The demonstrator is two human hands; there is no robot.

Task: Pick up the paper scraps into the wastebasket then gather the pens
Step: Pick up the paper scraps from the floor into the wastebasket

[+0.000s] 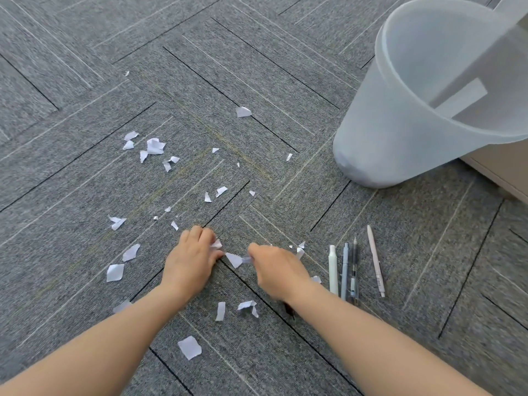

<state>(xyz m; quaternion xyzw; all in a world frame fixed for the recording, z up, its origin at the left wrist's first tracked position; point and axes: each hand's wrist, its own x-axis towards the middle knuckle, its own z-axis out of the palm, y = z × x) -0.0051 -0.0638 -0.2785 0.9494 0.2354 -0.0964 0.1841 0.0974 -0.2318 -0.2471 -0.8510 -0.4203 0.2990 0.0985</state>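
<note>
Scrap collection under way on a grey carpeted floor (85, 67): the left hand (191, 260) is curled, pinching a small scrap (216, 243) at its fingertips; the right hand (275, 270), blurred, nips the edge of a larger scrap (235, 260) between the two; most paper scraps (155, 146) lie scattered from 9 to 12 o'clock; the translucent wastebasket (400, 132) stands at 2 o'clock; four pens (354, 270) lie at 3 o'clock, untouched. Next, likely, a carry to the basket.
</note>
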